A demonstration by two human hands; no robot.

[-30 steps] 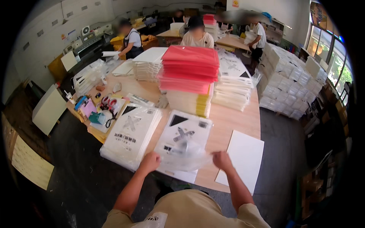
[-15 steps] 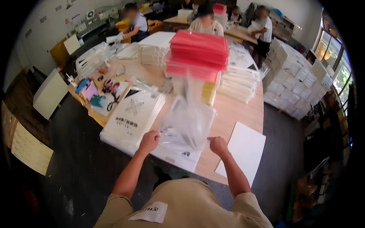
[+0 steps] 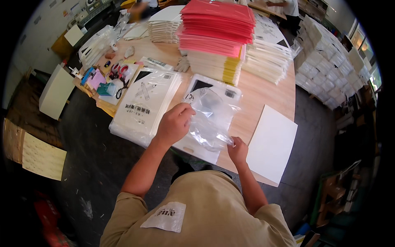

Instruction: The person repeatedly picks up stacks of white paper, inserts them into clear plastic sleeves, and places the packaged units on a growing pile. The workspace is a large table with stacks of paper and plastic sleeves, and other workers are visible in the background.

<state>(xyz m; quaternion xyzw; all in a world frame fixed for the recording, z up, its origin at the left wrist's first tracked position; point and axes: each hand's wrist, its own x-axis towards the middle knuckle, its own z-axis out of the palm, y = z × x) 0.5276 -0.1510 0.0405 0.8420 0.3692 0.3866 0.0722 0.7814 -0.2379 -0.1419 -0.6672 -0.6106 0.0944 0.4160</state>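
Note:
A clear plastic bag (image 3: 205, 133) is stretched between my two hands. My left hand (image 3: 175, 123) pinches it at the left, over a printed sheet pack (image 3: 226, 92) with a black corner and a barcode. On the right, my right hand (image 3: 238, 150) has the bag's lower corner between thumb and fingers. Both the bag and the pack lie over a white board (image 3: 201, 154) at the table's near edge. Left of my left hand sits a stack of wrapped paper packs (image 3: 138, 108) with a pencil drawing on top.
A tall red and pink stack (image 3: 218, 24) stands beyond the bag, beside more white packs (image 3: 269, 59). Scissors (image 3: 120, 91) and small tools lie at the left of the table (image 3: 263, 92). A white sheet (image 3: 271, 144) rests at the right. Wrapped bundles (image 3: 329, 61) are piled behind it.
The bag, blurred and billowing before, now hangs lower and flatter between my hands. My left hand has moved up and rightward over the pack. The view has tilted down.

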